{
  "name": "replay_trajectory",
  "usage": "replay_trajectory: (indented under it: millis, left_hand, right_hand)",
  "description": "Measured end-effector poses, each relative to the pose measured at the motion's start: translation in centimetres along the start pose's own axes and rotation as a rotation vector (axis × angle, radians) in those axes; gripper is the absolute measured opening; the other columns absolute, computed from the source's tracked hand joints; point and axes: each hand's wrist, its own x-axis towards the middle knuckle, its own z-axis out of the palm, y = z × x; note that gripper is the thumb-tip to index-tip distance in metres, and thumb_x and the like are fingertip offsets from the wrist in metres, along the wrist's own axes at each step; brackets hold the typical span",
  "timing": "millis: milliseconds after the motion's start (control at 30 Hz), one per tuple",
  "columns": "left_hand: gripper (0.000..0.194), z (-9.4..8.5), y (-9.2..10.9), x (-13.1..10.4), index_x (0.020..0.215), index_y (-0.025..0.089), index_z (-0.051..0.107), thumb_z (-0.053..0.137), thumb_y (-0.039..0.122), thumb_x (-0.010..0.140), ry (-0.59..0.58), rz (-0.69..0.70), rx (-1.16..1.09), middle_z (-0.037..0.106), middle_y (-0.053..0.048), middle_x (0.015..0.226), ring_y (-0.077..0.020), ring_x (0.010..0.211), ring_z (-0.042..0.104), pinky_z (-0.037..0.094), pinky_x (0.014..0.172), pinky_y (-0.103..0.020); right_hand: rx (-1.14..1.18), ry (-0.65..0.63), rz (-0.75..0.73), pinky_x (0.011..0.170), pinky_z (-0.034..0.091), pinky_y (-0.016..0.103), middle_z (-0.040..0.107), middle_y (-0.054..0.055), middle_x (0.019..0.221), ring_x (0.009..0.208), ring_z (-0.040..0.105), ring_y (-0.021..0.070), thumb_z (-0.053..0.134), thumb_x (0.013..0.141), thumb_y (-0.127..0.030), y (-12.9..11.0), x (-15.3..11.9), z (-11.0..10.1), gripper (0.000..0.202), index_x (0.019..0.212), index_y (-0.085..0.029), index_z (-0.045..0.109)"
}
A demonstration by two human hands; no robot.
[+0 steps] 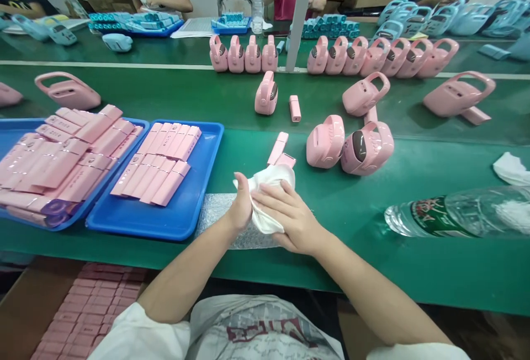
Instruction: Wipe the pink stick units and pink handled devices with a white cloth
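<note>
Grip observed two-handed: my right hand (296, 219) lies open, pressing the white cloth (271, 176) above the bubble wrap (215, 217), my left hand's (241, 205) closure undeterminable; fabric judged light, limp, non-fragile, best held by a bunched fold.

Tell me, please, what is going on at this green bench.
The person's left hand and right hand have a white cloth between them, above a translucent sheet. Blue trays of pink sticks stand to the left, and pink units with handles sit beyond and to the right.
</note>
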Motion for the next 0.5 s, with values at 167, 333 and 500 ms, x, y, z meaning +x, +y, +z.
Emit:
replay_trajectory:
  millis: [167,333,500]
  left_hand:
    - [0.080,0.1,0.6,-0.3,0.102,0.015,0.052,0.053,0.084,0.062,-0.013,-0.005,0.084,0.050,0.005,0.058,-0.0045,0.035,0.038,0.023,0.033,-0.018]
    - [0.054,0.1,1.0,-0.6,0.097,0.019,0.044,0.079,0.046,0.066,-0.060,-0.051,0.069,0.056,0.005,0.066,-0.0053,0.038,0.047,0.030,0.034,-0.017]
    - [0.053,0.2,1.1,-0.4,0.101,0.011,0.061,0.073,0.053,0.071,-0.014,-0.083,-0.109,0.058,-0.002,0.080,-0.0084,0.061,0.057,0.045,0.050,-0.020]
  right_hand:
    - [0.132,0.316,0.505,0.111,0.036,0.048,0.070,0.009,0.113,0.126,0.052,0.0261,0.051,0.091,-0.039,1.6,-0.6,-1.3,0.033,0.112,-0.020,0.068]
    - [0.756,0.944,1.188,0.090,0.055,0.034,0.072,0.005,0.091,0.100,0.067,0.0212,0.063,0.081,-0.049,3.6,-0.4,-1.9,0.034,0.089,-0.016,0.068]
    - [1.069,0.888,1.225,0.087,0.056,0.031,0.072,0.006,0.102,0.103,0.066,0.0215,0.068,0.076,-0.051,3.1,0.5,-1.1,0.040,0.096,-0.015,0.066]
